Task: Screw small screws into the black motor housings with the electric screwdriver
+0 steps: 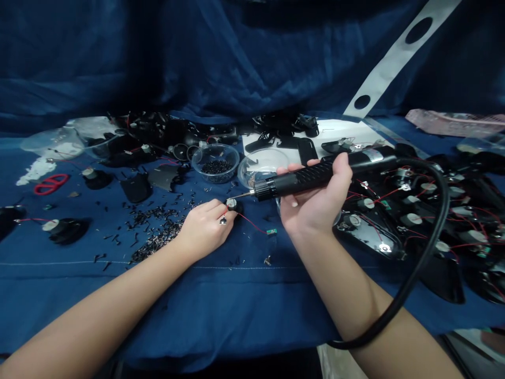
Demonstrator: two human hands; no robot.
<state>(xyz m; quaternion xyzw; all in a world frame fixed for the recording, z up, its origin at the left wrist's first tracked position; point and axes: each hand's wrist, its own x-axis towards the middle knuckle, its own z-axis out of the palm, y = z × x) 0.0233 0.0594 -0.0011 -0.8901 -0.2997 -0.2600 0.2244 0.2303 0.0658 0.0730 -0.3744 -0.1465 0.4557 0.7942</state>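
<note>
- Right hand (315, 208) is curled around a black power screwdriver (298, 180), palm up, thumb over it.
- Left hand (207, 226), just past the tool's tip, is palm down, pinching a small black part with a white top (231, 203).
- Its fingers hide some of that part; I can't tell if the tip touches it.
- Both arms are cut off below.

Open over the near middle of the blue cloth (244, 305); blocked leftward by loose screws (155, 242), rightward by looping black tool cable (437, 231).
</note>
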